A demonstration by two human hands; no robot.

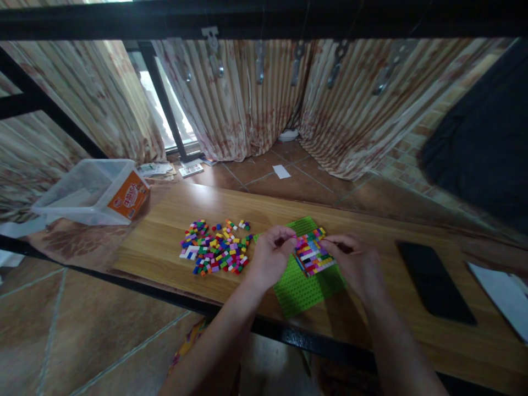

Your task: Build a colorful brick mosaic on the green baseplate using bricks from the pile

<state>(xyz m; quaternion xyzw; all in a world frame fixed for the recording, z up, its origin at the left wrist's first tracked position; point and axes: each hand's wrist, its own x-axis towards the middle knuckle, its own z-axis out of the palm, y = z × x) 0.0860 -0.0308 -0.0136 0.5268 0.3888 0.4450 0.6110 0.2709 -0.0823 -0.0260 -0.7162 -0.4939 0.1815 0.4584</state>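
Note:
A green studded baseplate (303, 294) lies on the table under my hands. On its upper part sits a block of toy bricks (312, 254) in many colours, built in close rows. My left hand (272, 256) is at the block's left edge, thumb and fingers pinched together. At the upper right edge of the block, my right hand (357, 261) also has its fingertips in a pinch. Whatever lies between the fingertips of either hand is too small to make out. To the left of my left hand is a loose pile of small toy bricks (220, 247).
A dark phone-like slab (435, 280) lies right of my right hand, with white paper (501, 297) beyond it. A clear plastic box (82, 206) with an orange label stands at the far left. A black bar (264, 21) crosses above; curtains (247, 110) hang behind the wooden table (152, 242).

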